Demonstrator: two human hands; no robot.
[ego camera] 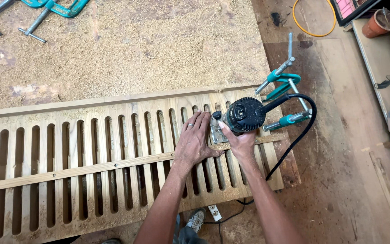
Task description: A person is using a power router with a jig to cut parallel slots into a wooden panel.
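Slotted wooden panel (pixel 68 153) lying flat on sawdust-covered bench (pixel 127 49), long axis running left to right across view, slots crosswise. Thin guide strip (pixel 77 171) screwed along panel length, slightly tilted, rising toward right. Slots cut across most of panel; uncut margin only at far right end, near router.

Left hand (pixel 195 142) spread flat, palm down on slats just above strip, fingers extended toward router base, fingertips touching or just beside clear base plate (pixel 216 131). Ring on one finger. Holding nothing, pressing only.

Right hand (pixel 240 141) wrapped around lower body of black trim router (pixel 244 114), closed grip from below. Router upright at panel's top right, directly ahead of both hands, right hand nearer. Black cord (pixel 299 135) looping right and back down toward floor.

Teal clamps (pixel 285 86) just right of router, at panel's right end edge. More teal clamps (pixel 50 9) lying loose far left top, well apart. Orange pot (pixel 378 22) on side shelf far right.
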